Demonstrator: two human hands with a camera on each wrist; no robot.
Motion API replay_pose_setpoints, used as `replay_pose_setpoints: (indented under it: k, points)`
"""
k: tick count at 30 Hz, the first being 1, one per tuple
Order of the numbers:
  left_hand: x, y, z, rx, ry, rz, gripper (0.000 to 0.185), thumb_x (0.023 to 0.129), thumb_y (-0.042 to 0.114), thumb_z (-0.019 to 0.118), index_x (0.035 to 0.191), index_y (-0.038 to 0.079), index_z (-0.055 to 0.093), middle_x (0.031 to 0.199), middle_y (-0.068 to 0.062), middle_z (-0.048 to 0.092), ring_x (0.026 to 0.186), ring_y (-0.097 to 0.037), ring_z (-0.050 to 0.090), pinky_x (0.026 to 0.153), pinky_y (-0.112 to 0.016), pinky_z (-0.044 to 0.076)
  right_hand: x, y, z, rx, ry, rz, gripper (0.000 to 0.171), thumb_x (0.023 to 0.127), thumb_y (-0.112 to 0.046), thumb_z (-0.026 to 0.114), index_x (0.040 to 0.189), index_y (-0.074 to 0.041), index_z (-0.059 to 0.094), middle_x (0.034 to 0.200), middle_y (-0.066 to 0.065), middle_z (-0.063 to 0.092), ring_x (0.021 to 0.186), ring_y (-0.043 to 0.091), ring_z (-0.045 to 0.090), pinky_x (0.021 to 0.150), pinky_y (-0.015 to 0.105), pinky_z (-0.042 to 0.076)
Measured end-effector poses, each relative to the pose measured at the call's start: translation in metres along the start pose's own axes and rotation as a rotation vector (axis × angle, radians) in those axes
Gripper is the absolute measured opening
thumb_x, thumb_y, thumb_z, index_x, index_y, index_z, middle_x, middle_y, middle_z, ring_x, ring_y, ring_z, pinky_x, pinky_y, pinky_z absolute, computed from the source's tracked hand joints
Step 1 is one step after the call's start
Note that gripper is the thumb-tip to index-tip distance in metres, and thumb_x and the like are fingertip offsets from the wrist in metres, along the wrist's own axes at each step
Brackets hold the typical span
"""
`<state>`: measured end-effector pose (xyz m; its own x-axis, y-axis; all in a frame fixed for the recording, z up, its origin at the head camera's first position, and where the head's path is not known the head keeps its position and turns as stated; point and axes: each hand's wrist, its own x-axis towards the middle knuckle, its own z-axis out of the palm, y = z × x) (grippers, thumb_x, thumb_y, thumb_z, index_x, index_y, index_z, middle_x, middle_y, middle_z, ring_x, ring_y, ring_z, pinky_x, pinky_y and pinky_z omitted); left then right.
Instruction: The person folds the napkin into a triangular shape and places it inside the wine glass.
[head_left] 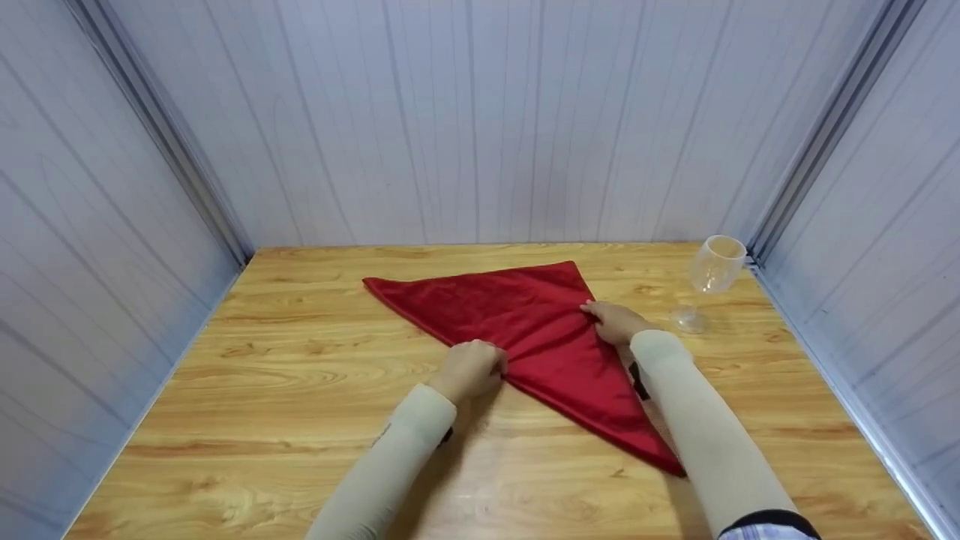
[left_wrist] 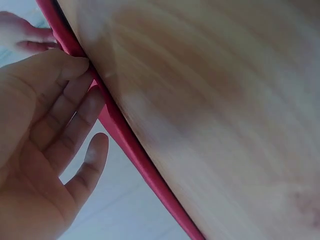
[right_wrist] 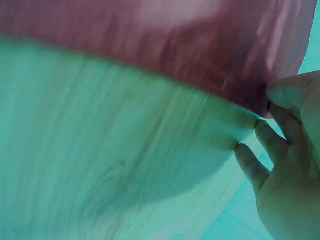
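Lying folded into a triangle near the middle of the wooden counter (head_left: 285,390), the red cloth napkin (head_left: 517,322) had its long edge running from far left to near right and its peak pointing toward the far wall. The left hand (head_left: 471,369) sat at the midpoint of that long edge, fingers curled and pinching the fold, thumb and fingertips meeting on the hem as the left wrist view showed (left_wrist: 60,115). The right hand (head_left: 616,321) rested on the right-hand edge of the triangle, just below the peak, with its fingertips (right_wrist: 280,92) nipping the fabric where it met the wood. Gripping two separated points on opposite edges likely kept the slippery, satin-like layers aligned and gave control over where a crease would fall. Both forearms wore pale sleeves. A clear stemmed wine glass (head_left: 712,281) stood upright at the far right corner, well apart from the napkin, probably parked there out of the hands' way.
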<state>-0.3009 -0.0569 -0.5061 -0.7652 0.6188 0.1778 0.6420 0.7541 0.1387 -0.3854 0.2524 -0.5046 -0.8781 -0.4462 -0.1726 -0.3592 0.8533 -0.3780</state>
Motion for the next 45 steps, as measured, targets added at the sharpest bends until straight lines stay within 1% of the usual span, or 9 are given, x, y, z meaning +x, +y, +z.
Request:
replay_pose_setpoints:
  k: [5, 11, 18, 20, 27, 33, 37, 40, 45]
  points:
    - [0.000, -0.008, -0.002, -0.050, -0.012, -0.038, 0.007, 0.084, 0.010, 0.078, 0.091, 0.013, 0.078, 0.089, 0.000, 0.073, 0.083, -0.020, 0.069, 0.074, -0.036, 0.055, -0.002, 0.003, 0.000, 0.008, -0.006, -0.014, 0.050, 0.098, 0.005, 0.040, 0.149, 0.005, 0.042, 0.153, 0.026, 0.037, 0.141, 0.045, 0.032, 0.114, 0.053, 0.028]
    - [0.001, -0.016, -0.003, -0.091, -0.017, -0.056, 0.006, 0.086, 0.008, 0.076, 0.092, 0.010, 0.077, 0.089, -0.002, 0.073, 0.082, -0.020, 0.068, 0.073, -0.036, 0.055, -0.001, 0.005, 0.000, -0.001, 0.000, -0.005, 0.048, 0.101, 0.001, 0.045, 0.148, 0.006, 0.041, 0.153, 0.029, 0.035, 0.141, 0.046, 0.031, 0.114, 0.053, 0.027]
    - [0.003, -0.026, -0.004, -0.115, -0.001, -0.082, 0.005, 0.087, 0.007, 0.076, 0.092, 0.009, 0.076, 0.090, -0.004, 0.073, 0.084, -0.021, 0.068, 0.075, -0.037, 0.055, -0.002, 0.007, 0.001, -0.089, 0.019, -0.012, 0.048, 0.103, -0.008, 0.047, 0.149, 0.006, 0.039, 0.154, 0.027, 0.034, 0.143, 0.044, 0.030, 0.116, 0.051, 0.024]
    - [0.002, -0.028, -0.003, -0.129, 0.003, -0.095, 0.005, 0.087, 0.006, 0.076, 0.091, 0.009, 0.076, 0.089, -0.004, 0.072, 0.084, -0.021, 0.067, 0.075, -0.036, 0.055, -0.004, 0.007, 0.001, -0.096, 0.017, -0.004, 0.049, 0.104, -0.010, 0.047, 0.150, 0.006, 0.039, 0.154, 0.027, 0.034, 0.143, 0.043, 0.029, 0.116, 0.051, 0.024]
    - [0.002, -0.038, -0.002, -0.206, 0.012, -0.184, 0.010, 0.088, 0.001, 0.071, 0.091, 0.009, 0.076, 0.086, -0.002, 0.070, 0.081, -0.017, 0.065, 0.072, -0.035, 0.054, -0.008, 0.009, 0.002, -0.064, 0.047, -0.018, 0.049, 0.103, -0.011, 0.048, 0.149, 0.005, 0.041, 0.153, 0.026, 0.037, 0.142, 0.044, 0.031, 0.116, 0.052, 0.024]
    - [0.003, -0.039, -0.002, -0.225, 0.033, -0.211, 0.011, 0.088, -0.001, 0.069, 0.091, 0.008, 0.076, 0.084, -0.002, 0.070, 0.081, -0.017, 0.065, 0.071, -0.035, 0.054, -0.011, 0.010, 0.003, -0.076, 0.050, -0.024, 0.049, 0.104, -0.013, 0.048, 0.150, 0.004, 0.040, 0.154, 0.025, 0.036, 0.142, 0.044, 0.030, 0.115, 0.052, 0.024]
    - [0.002, -0.040, -0.003, -0.210, 0.044, -0.228, 0.010, 0.087, -0.001, 0.071, 0.089, 0.008, 0.076, 0.083, -0.002, 0.070, 0.080, -0.018, 0.065, 0.071, -0.035, 0.054, -0.012, 0.008, 0.003, -0.068, 0.046, -0.022, 0.050, 0.104, -0.015, 0.048, 0.150, 0.003, 0.040, 0.154, 0.025, 0.036, 0.142, 0.045, 0.029, 0.115, 0.053, 0.024]
    - [0.001, -0.040, -0.003, -0.208, 0.060, -0.247, 0.011, 0.086, -0.002, 0.071, 0.089, 0.008, 0.075, 0.085, -0.003, 0.070, 0.082, -0.019, 0.065, 0.072, -0.036, 0.054, -0.014, 0.008, 0.004, -0.057, 0.064, -0.039, 0.047, 0.103, -0.015, 0.051, 0.146, 0.004, 0.045, 0.150, 0.027, 0.040, 0.141, 0.045, 0.032, 0.114, 0.053, 0.026]
    - [0.000, -0.042, -0.002, -0.229, 0.085, -0.272, 0.012, 0.087, -0.003, 0.070, 0.091, 0.007, 0.075, 0.092, -0.005, 0.072, 0.088, -0.022, 0.067, 0.078, -0.037, 0.054, -0.016, 0.013, 0.006, -0.014, 0.094, -0.067, 0.043, 0.102, -0.016, 0.056, 0.139, 0.004, 0.053, 0.142, 0.025, 0.048, 0.134, 0.044, 0.041, 0.112, 0.053, 0.031]
